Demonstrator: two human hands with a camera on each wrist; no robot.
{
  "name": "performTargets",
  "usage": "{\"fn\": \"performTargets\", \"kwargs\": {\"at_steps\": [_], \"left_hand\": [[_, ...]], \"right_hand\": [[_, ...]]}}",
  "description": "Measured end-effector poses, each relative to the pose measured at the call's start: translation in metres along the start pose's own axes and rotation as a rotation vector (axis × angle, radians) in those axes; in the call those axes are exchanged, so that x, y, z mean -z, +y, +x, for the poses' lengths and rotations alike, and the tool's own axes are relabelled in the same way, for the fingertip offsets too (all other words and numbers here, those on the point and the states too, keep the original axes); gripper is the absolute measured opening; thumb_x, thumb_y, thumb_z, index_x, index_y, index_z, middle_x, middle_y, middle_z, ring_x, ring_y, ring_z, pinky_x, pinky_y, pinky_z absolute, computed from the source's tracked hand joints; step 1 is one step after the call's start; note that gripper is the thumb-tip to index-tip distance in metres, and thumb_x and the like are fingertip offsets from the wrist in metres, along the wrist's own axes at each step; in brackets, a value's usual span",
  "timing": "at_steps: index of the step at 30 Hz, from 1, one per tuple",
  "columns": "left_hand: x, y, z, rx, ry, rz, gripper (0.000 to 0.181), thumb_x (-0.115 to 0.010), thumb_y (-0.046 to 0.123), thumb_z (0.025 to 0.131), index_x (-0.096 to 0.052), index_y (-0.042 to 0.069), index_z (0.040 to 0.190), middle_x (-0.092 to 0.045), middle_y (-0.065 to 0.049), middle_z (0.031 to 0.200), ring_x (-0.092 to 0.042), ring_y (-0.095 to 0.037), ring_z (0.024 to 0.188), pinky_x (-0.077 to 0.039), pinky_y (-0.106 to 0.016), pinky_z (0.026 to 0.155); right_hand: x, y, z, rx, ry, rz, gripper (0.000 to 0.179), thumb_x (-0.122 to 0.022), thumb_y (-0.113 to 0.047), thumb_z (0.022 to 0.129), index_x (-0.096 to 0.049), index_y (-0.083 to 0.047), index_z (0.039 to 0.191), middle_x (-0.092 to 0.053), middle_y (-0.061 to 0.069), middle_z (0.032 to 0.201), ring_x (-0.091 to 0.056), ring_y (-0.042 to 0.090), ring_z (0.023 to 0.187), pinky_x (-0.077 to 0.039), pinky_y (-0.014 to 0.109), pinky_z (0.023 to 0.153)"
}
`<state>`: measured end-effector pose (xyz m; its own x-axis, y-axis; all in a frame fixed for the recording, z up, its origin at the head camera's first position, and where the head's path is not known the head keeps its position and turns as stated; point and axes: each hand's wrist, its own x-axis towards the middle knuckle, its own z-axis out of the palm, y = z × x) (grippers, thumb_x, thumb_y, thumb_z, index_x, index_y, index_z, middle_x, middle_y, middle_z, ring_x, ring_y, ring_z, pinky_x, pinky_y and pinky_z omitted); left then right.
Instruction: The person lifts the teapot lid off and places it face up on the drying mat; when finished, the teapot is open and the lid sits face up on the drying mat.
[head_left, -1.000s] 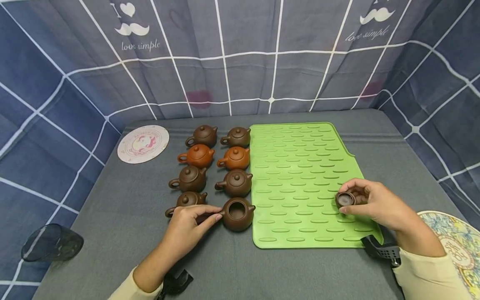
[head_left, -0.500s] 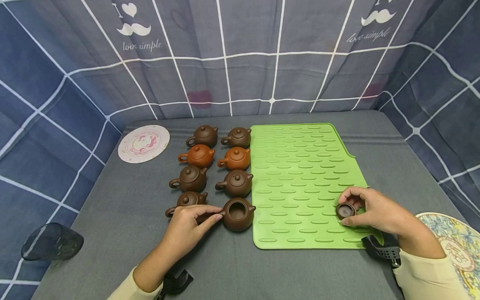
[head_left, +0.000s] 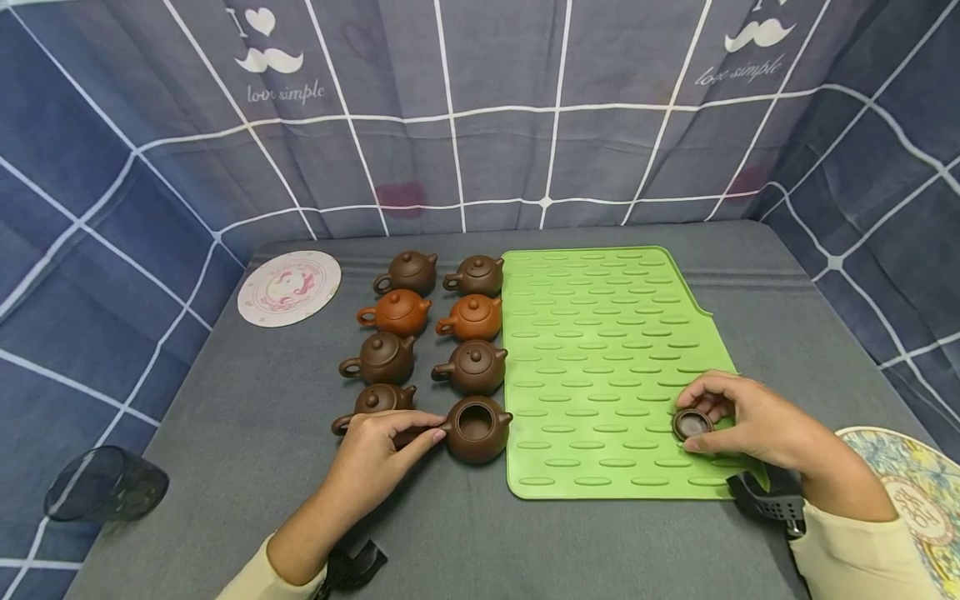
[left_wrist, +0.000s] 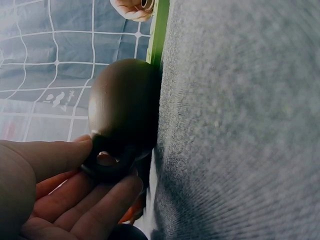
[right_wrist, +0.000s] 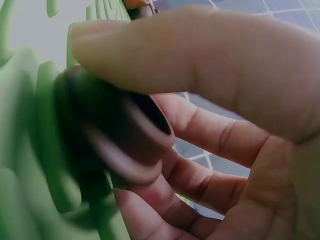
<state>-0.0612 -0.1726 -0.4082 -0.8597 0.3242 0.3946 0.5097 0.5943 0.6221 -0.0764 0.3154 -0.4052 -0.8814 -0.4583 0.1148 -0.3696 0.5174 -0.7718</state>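
Note:
A dark brown teapot (head_left: 477,443) without its lid stands at the near end of the right-hand row, its round opening facing up. My left hand (head_left: 382,458) pinches its handle between thumb and fingers; the looped handle (left_wrist: 107,171) shows in the left wrist view. Over the near right part of the green mat (head_left: 585,392), my right hand (head_left: 757,425) holds a small brown teapot lid (head_left: 692,425) by its edge, hollow side up. In the right wrist view the lid (right_wrist: 115,130) is right at the ridged mat, thumb on one side and fingers on the other.
Several lidded teapots, brown and orange, stand in two rows left of the mat, among them an orange teapot (head_left: 475,317). A round pink-printed mat (head_left: 288,288) lies back left, a dark see-through cup (head_left: 108,485) at left. A patterned round mat (head_left: 915,492) lies at right.
My right hand has lowered the lid slightly toward the near side, down at the green mat. The left hand and the teapot it holds have stayed in place.

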Motion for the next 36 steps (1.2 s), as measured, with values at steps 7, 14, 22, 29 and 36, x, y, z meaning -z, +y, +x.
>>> {"fn": "performTargets", "kwargs": {"at_steps": [7,14,22,29,36], "left_hand": [[0.0,0.001,0.0,-0.007,0.004,0.01,0.016,-0.091,0.013,0.086,-0.085,0.016,0.101,-0.078,0.01,0.097,-0.069,0.0,0.083,-0.055,-0.026,0.067],[0.0,0.002,0.001,-0.008,0.001,0.014,0.017,-0.091,0.013,0.085,-0.085,0.016,0.101,-0.078,0.01,0.097,-0.068,0.0,0.082,-0.055,-0.027,0.067],[0.002,0.005,0.002,0.014,-0.027,0.002,0.019,-0.09,0.016,0.087,-0.084,0.015,0.104,-0.078,0.009,0.101,-0.07,-0.002,0.088,-0.058,-0.031,0.071],[0.002,0.01,0.003,0.031,-0.041,0.015,0.019,-0.089,0.019,0.088,-0.084,0.013,0.106,-0.078,0.008,0.103,-0.071,-0.004,0.093,-0.059,-0.034,0.076],[0.011,0.02,0.012,0.021,0.015,0.075,0.016,-0.089,0.019,0.088,-0.083,0.012,0.102,-0.078,0.004,0.098,-0.073,-0.008,0.085,-0.059,-0.035,0.07]], "right_hand": [[0.0,0.0,-0.004,0.014,0.02,-0.025,0.05,-0.097,-0.001,0.072,-0.071,-0.004,0.115,-0.068,0.003,0.1,-0.061,0.015,0.084,-0.049,0.02,0.074],[0.002,-0.009,-0.005,-0.035,0.054,-0.138,0.046,-0.094,-0.009,0.081,-0.072,-0.009,0.12,-0.067,0.0,0.103,-0.064,0.011,0.086,-0.049,0.02,0.076],[0.002,-0.025,0.0,-0.126,0.146,-0.343,0.039,-0.089,-0.027,0.088,-0.074,-0.012,0.121,-0.068,-0.001,0.106,-0.066,0.018,0.091,-0.051,0.028,0.079],[-0.009,-0.039,0.013,-0.17,0.23,-0.395,0.037,-0.086,-0.03,0.091,-0.075,-0.009,0.118,-0.07,0.013,0.114,-0.067,0.035,0.098,-0.05,0.055,0.082],[-0.023,-0.059,0.04,0.011,0.325,-0.42,0.031,-0.089,-0.02,0.086,-0.074,-0.009,0.112,-0.071,0.011,0.115,-0.065,0.039,0.107,-0.047,0.06,0.087]]}}
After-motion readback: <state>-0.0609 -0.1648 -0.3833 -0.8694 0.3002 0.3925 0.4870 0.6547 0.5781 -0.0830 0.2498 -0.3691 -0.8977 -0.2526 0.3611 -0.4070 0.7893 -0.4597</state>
